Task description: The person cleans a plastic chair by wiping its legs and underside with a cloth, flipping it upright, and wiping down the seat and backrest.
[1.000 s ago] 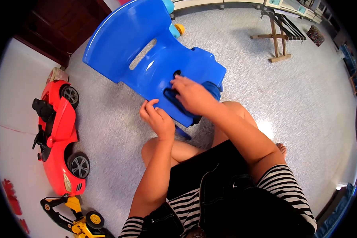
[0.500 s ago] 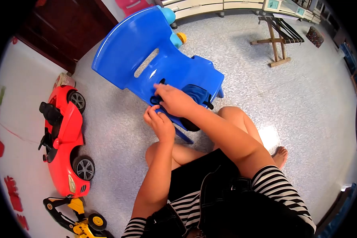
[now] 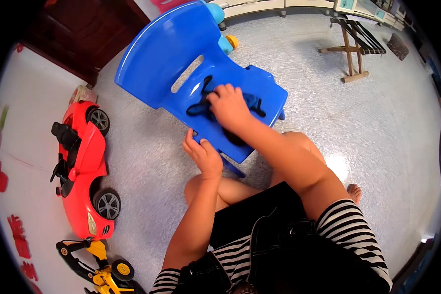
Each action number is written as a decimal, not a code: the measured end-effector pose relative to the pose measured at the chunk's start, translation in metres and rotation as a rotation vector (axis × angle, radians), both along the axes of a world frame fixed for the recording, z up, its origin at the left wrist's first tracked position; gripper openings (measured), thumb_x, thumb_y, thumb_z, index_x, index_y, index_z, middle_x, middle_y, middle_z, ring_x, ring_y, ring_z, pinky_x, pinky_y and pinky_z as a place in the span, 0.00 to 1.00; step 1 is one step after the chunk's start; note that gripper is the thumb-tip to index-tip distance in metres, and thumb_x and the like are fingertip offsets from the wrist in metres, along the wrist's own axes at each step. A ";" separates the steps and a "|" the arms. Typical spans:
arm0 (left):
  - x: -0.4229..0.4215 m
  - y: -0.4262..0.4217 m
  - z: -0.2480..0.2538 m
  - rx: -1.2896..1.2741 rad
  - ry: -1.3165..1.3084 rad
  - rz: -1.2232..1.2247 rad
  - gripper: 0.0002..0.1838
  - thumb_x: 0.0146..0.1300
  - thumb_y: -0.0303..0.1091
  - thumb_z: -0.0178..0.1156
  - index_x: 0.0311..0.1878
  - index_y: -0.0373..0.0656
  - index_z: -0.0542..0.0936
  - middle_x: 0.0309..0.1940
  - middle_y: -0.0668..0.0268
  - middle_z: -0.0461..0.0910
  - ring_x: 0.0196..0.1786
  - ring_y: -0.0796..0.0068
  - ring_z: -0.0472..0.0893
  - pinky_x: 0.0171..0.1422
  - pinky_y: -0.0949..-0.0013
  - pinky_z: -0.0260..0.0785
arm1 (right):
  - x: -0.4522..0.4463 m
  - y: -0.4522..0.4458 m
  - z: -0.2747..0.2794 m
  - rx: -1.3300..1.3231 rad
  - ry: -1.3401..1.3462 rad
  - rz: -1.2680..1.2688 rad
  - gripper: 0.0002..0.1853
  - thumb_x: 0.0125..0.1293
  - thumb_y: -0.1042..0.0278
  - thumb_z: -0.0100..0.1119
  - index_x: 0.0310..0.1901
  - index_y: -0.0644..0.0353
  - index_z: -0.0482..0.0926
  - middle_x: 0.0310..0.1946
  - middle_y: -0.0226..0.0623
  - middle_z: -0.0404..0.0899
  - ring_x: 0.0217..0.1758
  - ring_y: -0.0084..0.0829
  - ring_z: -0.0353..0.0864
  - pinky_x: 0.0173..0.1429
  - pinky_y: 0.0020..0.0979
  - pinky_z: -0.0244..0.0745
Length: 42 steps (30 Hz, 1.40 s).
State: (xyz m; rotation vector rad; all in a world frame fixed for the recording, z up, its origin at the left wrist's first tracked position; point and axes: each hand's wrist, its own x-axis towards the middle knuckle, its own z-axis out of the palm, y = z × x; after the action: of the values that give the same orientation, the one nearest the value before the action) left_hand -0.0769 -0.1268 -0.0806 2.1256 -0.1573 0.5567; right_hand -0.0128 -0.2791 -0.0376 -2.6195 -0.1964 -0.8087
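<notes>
A blue plastic chair (image 3: 169,46) stands in front of me, its seat turned toward me. A dark blue cloth item with black straps (image 3: 252,102) lies bunched on the seat; its exact kind is hard to make out. My right hand (image 3: 230,109) is over this cloth with curled fingers closed on it, hiding much of it. One black strap sticks out toward the backrest and a loop lies to the left. At the near left edge of the seat, my left hand (image 3: 203,156) has its fingers and thumb around the chair's rim.
Along the left wall stand a red toy car (image 3: 85,171) and a yellow and black toy digger (image 3: 103,274). A folding stool (image 3: 350,49) with a black strap seat is at the back right, beside a patterned block (image 3: 398,47). White drawers (image 3: 259,6) line the back.
My right hand has moved right and farther onto the cloth, which is now flatter and farther in on the seat. My left hand has come away from the straps to the seat's edge.
</notes>
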 end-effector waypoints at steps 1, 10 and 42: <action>0.000 0.001 0.003 0.006 -0.002 0.010 0.27 0.72 0.29 0.46 0.71 0.28 0.65 0.66 0.42 0.67 0.70 0.42 0.65 0.78 0.45 0.54 | 0.022 -0.003 -0.004 -0.065 -0.032 -0.098 0.14 0.58 0.65 0.72 0.47 0.54 0.85 0.47 0.38 0.79 0.55 0.42 0.77 0.56 0.43 0.70; 0.003 -0.002 -0.006 0.023 -0.041 0.010 0.26 0.69 0.27 0.48 0.69 0.26 0.66 0.69 0.41 0.64 0.71 0.40 0.65 0.78 0.43 0.54 | 0.060 0.017 0.001 -0.026 -0.109 -0.063 0.06 0.63 0.67 0.60 0.41 0.51 0.84 0.43 0.36 0.78 0.47 0.40 0.82 0.43 0.43 0.77; -0.024 -0.006 0.017 -0.301 0.299 0.105 0.32 0.77 0.39 0.52 0.76 0.29 0.59 0.72 0.41 0.64 0.73 0.43 0.67 0.79 0.48 0.56 | -0.031 -0.073 0.011 0.004 -0.115 -0.303 0.19 0.59 0.66 0.73 0.53 0.52 0.86 0.52 0.40 0.81 0.56 0.45 0.79 0.60 0.45 0.74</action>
State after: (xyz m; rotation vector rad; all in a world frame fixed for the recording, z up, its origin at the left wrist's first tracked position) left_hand -0.1011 -0.1329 -0.0633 1.9015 0.1957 0.2953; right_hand -0.0438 -0.3520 -0.0268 -2.6365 0.1757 -1.0581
